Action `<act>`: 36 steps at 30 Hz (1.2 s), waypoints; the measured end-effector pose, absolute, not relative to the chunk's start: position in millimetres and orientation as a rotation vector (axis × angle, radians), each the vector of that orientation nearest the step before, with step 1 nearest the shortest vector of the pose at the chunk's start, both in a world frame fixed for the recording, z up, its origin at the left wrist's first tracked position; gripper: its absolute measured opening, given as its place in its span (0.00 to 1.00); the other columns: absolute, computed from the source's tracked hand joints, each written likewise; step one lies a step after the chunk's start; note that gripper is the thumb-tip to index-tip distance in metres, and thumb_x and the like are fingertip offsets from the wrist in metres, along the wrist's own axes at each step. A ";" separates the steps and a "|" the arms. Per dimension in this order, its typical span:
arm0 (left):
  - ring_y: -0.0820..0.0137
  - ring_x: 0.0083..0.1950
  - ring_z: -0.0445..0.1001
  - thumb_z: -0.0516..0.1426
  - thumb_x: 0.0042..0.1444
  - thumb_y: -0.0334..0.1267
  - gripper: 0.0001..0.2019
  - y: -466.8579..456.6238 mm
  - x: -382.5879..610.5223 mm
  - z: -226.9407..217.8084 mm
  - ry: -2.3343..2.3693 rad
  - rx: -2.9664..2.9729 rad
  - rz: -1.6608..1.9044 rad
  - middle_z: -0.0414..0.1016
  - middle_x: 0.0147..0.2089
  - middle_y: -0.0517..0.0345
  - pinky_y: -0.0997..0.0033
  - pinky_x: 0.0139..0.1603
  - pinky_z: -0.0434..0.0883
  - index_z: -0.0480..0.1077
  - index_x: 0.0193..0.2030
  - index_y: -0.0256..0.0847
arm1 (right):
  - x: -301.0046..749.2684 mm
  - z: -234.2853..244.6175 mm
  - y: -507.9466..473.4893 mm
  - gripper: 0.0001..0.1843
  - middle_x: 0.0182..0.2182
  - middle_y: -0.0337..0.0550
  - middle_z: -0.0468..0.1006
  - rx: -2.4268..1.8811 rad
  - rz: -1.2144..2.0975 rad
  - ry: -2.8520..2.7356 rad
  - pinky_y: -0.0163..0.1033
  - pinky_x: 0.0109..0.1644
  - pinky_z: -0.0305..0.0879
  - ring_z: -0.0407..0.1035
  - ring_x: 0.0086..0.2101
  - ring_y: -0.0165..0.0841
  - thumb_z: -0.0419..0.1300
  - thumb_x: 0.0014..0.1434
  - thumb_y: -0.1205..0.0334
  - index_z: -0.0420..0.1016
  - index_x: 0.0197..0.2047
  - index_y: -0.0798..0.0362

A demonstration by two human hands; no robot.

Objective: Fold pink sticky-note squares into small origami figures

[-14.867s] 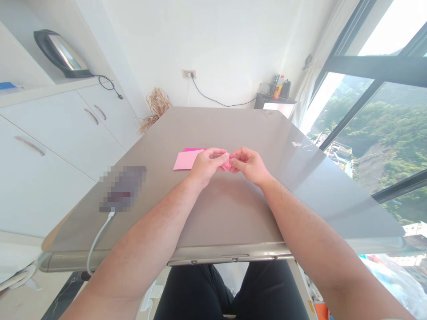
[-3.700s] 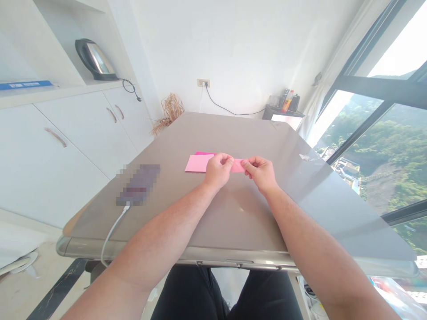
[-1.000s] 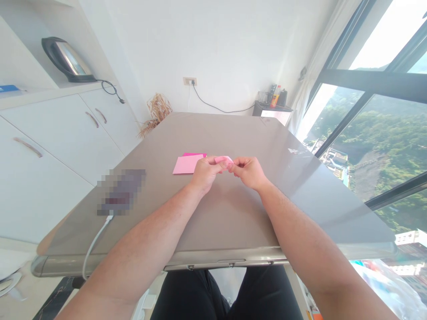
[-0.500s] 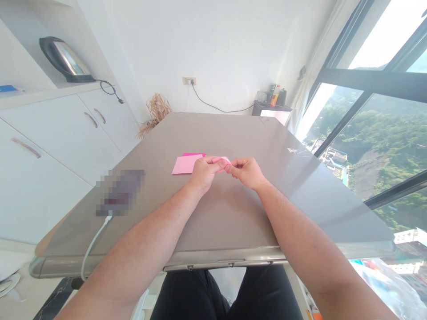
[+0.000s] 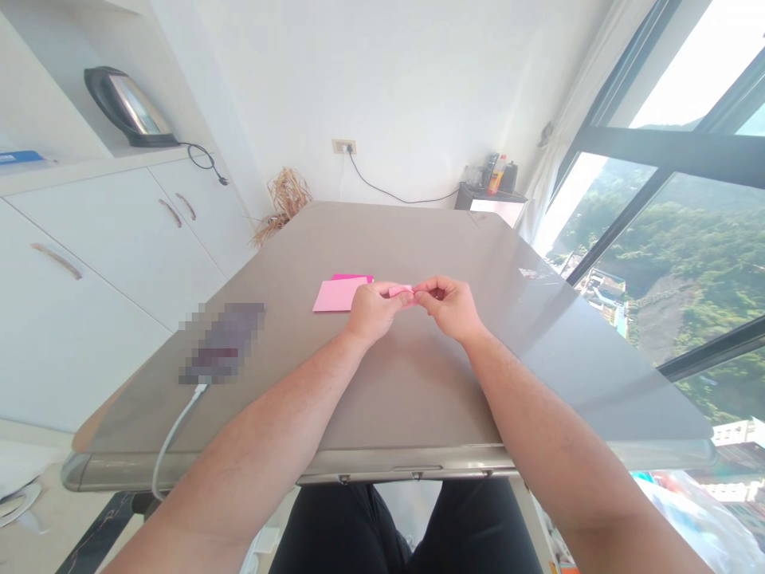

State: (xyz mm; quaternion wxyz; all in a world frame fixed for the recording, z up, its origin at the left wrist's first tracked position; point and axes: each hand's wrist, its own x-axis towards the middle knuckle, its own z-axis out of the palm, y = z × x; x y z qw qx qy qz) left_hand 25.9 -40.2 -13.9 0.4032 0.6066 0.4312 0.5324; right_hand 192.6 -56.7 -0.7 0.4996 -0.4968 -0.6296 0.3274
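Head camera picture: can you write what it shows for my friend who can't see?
A person's left hand and right hand pinch a small pink paper over a table. A pale pink sheet overlaps a darker pink sheet beside the left hand; a white cable is farther left. A kettle stands left, a window right.

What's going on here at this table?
Someone's bare left hand and right hand both have their grip on a small piece of pink paper, fingertips close together. By the left hand, a pale pink rectangular paper sheet overlaps a magenta paper sheet on a smooth grey-brown table. Farther left lies a dark, pixelated item with a white cable running to it; what it is, I can't tell.
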 end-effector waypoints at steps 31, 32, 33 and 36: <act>0.61 0.44 0.78 0.71 0.44 0.49 0.16 -37.7 26.2 -15.9 0.983 1.380 1.325 0.82 0.36 0.54 0.60 0.49 0.72 0.80 0.33 0.40 | 189.1 -0.1 -59.0 0.12 0.29 0.38 0.77 -1.093 0.939 -1.392 0.38 0.30 0.62 0.65 0.26 0.28 0.67 0.50 0.54 0.77 0.36 0.51; 0.61 0.44 0.78 0.71 0.44 0.49 0.16 -38.1 26.0 -15.3 0.992 1.390 1.325 0.82 0.37 0.54 0.61 0.48 0.72 0.80 0.34 0.40 | 189.2 -0.2 -58.7 0.12 0.29 0.38 0.77 -1.102 0.927 -1.398 0.38 0.31 0.62 0.66 0.26 0.28 0.68 0.50 0.54 0.78 0.36 0.51; 0.61 0.44 0.78 0.70 0.45 0.50 0.16 -38.9 25.8 -14.3 0.998 1.409 1.323 0.82 0.37 0.53 0.61 0.48 0.72 0.81 0.35 0.39 | 189.2 0.0 -58.6 0.12 0.30 0.39 0.78 -1.108 0.922 -1.400 0.38 0.31 0.63 0.66 0.26 0.28 0.68 0.50 0.54 0.78 0.36 0.51; 0.61 0.44 0.78 0.70 0.46 0.50 0.17 -41.9 24.8 -10.8 1.011 1.515 1.317 0.82 0.39 0.52 0.62 0.45 0.72 0.80 0.37 0.40 | 189.0 1.9 -59.3 0.12 0.30 0.39 0.78 -1.106 0.943 -1.387 0.37 0.31 0.62 0.65 0.26 0.27 0.68 0.50 0.53 0.78 0.35 0.51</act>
